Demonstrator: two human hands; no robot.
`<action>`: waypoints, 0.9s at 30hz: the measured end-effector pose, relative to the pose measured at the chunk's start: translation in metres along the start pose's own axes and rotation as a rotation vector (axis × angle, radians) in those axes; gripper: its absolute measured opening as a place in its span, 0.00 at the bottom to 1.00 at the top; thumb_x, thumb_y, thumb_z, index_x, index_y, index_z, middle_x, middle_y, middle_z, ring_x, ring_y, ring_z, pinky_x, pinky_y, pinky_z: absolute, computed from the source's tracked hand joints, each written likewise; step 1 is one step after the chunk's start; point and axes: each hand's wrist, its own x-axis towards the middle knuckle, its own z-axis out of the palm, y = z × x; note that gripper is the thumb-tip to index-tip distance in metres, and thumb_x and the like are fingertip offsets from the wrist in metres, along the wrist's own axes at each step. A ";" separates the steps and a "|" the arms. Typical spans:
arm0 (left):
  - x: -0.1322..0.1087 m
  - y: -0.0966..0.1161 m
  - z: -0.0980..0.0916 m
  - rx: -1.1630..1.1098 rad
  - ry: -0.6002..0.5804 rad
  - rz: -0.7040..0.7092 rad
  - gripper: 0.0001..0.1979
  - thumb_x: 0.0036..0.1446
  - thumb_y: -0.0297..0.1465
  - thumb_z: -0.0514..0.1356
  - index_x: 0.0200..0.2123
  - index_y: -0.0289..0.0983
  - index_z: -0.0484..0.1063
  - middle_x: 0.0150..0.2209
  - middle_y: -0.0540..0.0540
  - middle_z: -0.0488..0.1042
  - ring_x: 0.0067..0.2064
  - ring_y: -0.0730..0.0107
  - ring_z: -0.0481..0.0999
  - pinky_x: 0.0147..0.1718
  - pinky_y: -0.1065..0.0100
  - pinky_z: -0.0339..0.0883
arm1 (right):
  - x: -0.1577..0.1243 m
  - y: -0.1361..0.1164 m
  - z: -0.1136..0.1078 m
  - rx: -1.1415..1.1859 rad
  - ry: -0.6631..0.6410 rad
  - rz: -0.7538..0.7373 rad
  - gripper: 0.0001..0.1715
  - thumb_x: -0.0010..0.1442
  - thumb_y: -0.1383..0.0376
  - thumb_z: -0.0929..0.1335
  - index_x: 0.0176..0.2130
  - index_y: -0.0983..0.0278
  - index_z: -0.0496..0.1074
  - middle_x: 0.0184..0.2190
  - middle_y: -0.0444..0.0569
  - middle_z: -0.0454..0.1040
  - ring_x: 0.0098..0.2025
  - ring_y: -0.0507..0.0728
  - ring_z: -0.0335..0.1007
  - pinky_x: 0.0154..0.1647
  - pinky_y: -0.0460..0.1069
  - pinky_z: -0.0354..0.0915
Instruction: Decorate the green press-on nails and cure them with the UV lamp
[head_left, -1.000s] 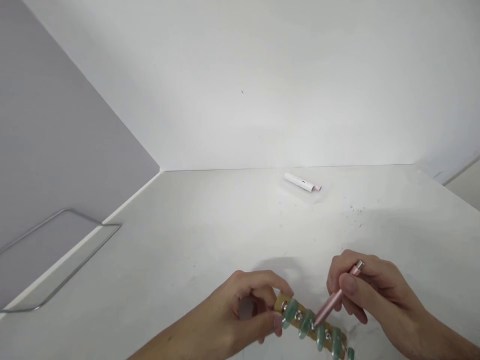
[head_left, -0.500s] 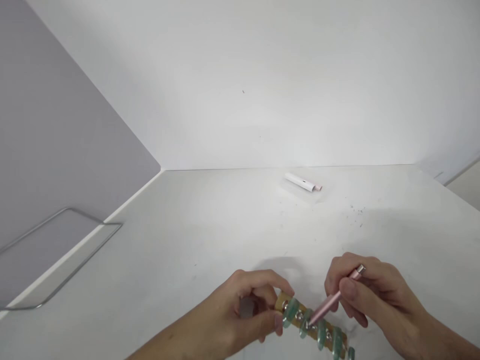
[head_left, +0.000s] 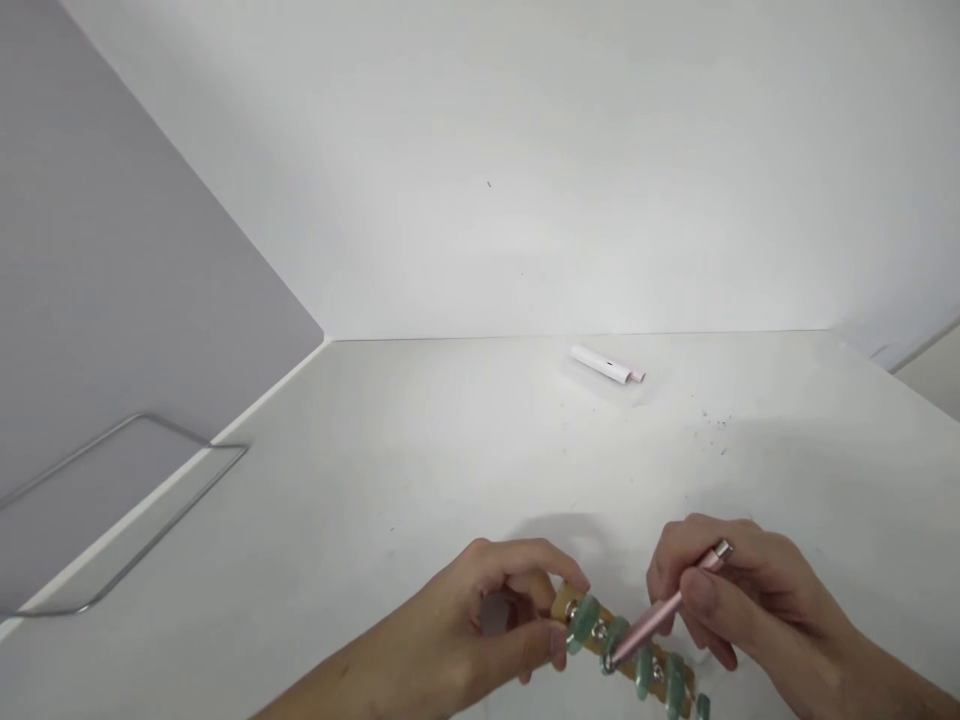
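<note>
My left hand point(head_left: 480, 625) pinches the near-left end of a narrow yellow-brown strip point(head_left: 562, 600) between thumb and fingers. Along the strip sit several glossy green curved pieces point(head_left: 675, 682) that look like false nails, with small silvery bits between them. My right hand point(head_left: 750, 595) grips a slim pink metallic pen-shaped tool point(head_left: 654, 622) like a pencil. Its lower end meets or hovers right over the second green piece from the left; contact is hard to judge. The strip's right end runs down toward the bottom edge of the picture.
A white case point(head_left: 600, 363) with a pink end showing lies at the back of the white table point(head_left: 337, 480). Small dark specks point(head_left: 716, 422) are scattered right of it. A bent metal wire frame point(head_left: 176, 520) stands at the left edge, and a white wall point(head_left: 525, 230) rises behind.
The pink tool's tip has shifted slightly left and down, from beside the second green piece onto its lower end. My left hand and the strip have barely moved.
</note>
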 end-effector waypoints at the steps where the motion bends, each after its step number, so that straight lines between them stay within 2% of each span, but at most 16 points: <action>1: 0.000 0.000 0.000 0.001 0.000 0.001 0.08 0.64 0.33 0.64 0.43 0.35 0.75 0.31 0.47 0.75 0.30 0.73 0.69 0.30 0.73 0.64 | 0.000 0.000 0.000 0.014 -0.005 0.001 0.19 0.73 0.53 0.63 0.35 0.61 0.72 0.25 0.42 0.70 0.22 0.49 0.56 0.22 0.45 0.56; 9: 0.000 -0.001 0.000 0.006 -0.003 -0.003 0.08 0.64 0.33 0.64 0.44 0.35 0.76 0.32 0.47 0.75 0.30 0.72 0.69 0.31 0.72 0.64 | -0.005 0.003 0.001 -0.010 0.015 0.036 0.19 0.73 0.53 0.63 0.35 0.61 0.73 0.26 0.42 0.67 0.23 0.49 0.57 0.24 0.44 0.58; 13: -0.004 -0.003 0.000 -0.002 -0.003 0.008 0.07 0.64 0.32 0.64 0.43 0.35 0.76 0.31 0.47 0.76 0.30 0.73 0.69 0.31 0.73 0.64 | -0.003 0.005 0.003 -0.061 0.219 -0.031 0.23 0.72 0.52 0.63 0.33 0.61 0.74 0.23 0.42 0.65 0.20 0.49 0.56 0.20 0.45 0.56; 16: -0.005 -0.004 0.000 -0.008 -0.005 0.014 0.07 0.64 0.32 0.64 0.44 0.35 0.76 0.32 0.47 0.76 0.30 0.73 0.69 0.31 0.73 0.65 | -0.001 0.006 0.004 -0.133 0.364 -0.050 0.23 0.72 0.52 0.63 0.31 0.62 0.74 0.22 0.43 0.67 0.19 0.49 0.55 0.19 0.46 0.56; 20: -0.005 -0.002 0.001 -0.003 -0.016 0.011 0.08 0.65 0.34 0.64 0.43 0.35 0.76 0.32 0.46 0.76 0.30 0.73 0.69 0.31 0.73 0.65 | -0.001 0.006 0.004 -0.136 0.300 -0.055 0.22 0.72 0.53 0.63 0.31 0.61 0.74 0.26 0.45 0.72 0.19 0.49 0.58 0.19 0.46 0.57; 23: -0.004 -0.002 0.001 0.005 -0.017 0.012 0.08 0.65 0.34 0.64 0.43 0.35 0.75 0.32 0.46 0.76 0.30 0.73 0.69 0.31 0.72 0.65 | -0.002 0.006 0.004 -0.144 0.244 -0.067 0.20 0.73 0.55 0.63 0.33 0.61 0.75 0.26 0.44 0.72 0.20 0.49 0.58 0.19 0.45 0.56; 27: -0.003 -0.001 0.002 0.011 -0.017 -0.002 0.08 0.65 0.33 0.63 0.44 0.35 0.75 0.32 0.46 0.76 0.30 0.72 0.69 0.31 0.72 0.65 | -0.002 0.005 0.003 -0.202 0.231 -0.121 0.20 0.74 0.57 0.63 0.33 0.60 0.75 0.24 0.42 0.71 0.21 0.49 0.59 0.20 0.44 0.58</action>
